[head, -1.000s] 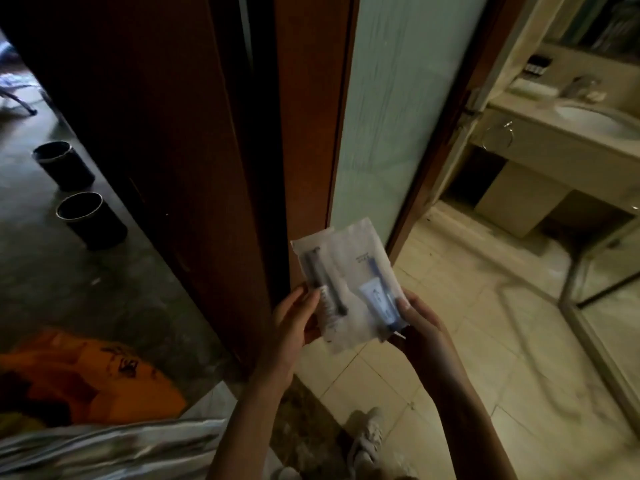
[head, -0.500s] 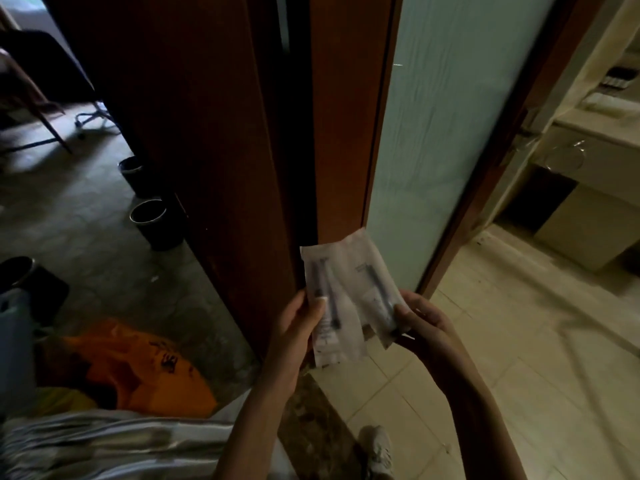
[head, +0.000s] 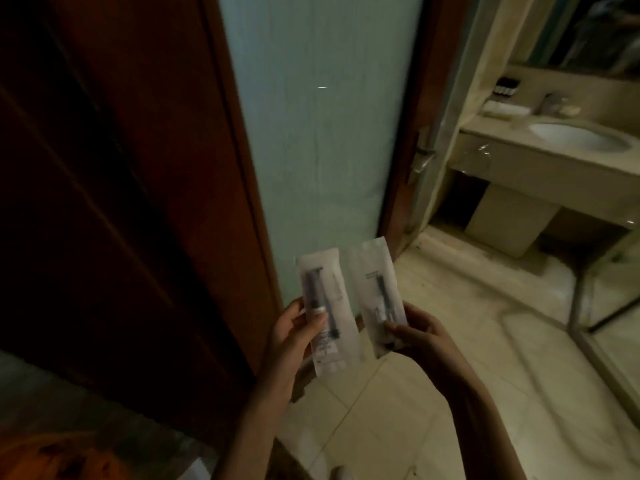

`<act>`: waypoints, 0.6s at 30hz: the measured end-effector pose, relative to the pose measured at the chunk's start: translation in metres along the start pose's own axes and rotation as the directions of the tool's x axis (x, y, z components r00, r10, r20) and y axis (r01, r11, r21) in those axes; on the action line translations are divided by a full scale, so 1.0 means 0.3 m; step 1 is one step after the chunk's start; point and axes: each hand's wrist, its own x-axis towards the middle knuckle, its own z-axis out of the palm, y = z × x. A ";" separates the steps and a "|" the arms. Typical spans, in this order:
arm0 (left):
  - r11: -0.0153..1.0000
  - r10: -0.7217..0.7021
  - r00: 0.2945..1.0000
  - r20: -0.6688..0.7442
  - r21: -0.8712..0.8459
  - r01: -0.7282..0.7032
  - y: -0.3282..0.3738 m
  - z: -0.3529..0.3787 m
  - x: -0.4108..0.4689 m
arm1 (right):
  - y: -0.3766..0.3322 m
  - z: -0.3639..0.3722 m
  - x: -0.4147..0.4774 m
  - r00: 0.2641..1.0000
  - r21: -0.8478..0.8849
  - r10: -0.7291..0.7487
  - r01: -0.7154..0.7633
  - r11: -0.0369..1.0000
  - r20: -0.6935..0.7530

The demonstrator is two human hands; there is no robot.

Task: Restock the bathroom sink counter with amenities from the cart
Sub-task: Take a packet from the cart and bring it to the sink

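The left hand (head: 289,341) holds a white sealed packet, the left packet (head: 329,327), with a narrow grip: the thumb lies curled across the packet's front near its middle and the other fingers sit behind it, out of sight. The right hand (head: 424,336) holds a second one like it, the right packet (head: 375,271), its grip pinched on the lower end, thumb on the front and fingers wrapped round the right edge. Both packets stand roughly upright, tilted a little to the left, side by side in front of the person; whether their inner edges touch or only lie close cannot be told. They are held in the air above the tiled floor (head: 467,393), at the bathroom doorway and well apart from the table (head: 485,129).

Each packet is a flat pouch with a dark, slender, stick-shaped item inside, running lengthwise. The left one shows a pale band near the stick's middle and some print lower down; the right one shows a small pale piece beside its stick. The picture is too blurred to name the contents more closely.

The table carries a white oval sink (head: 581,136) sunk into its top, with a faucet (head: 550,102) behind it. At the back left corner stands a row of small dark bottles (head: 505,88), and just in front of them lies a pale flat item (head: 502,109). A frosted glass door (head: 318,133) in a wooden frame (head: 145,174) stands between the person and the bathroom
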 end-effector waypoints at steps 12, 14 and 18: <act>0.996 -0.093 0.987 0.134 -0.004 0.094 -0.081 0.430 0.199 | -0.002 -0.386 0.014 0.959 0.050 0.013 0.001 0.999 -0.283; 0.994 -0.108 0.982 0.156 0.000 0.109 -0.086 0.476 0.227 | 0.001 -0.420 0.019 0.946 0.053 0.018 -0.001 0.999 -0.324; 0.988 -0.149 0.972 0.184 -0.011 0.153 -0.104 0.554 0.292 | 0.009 -0.486 0.033 0.924 0.066 0.032 -0.007 0.998 -0.382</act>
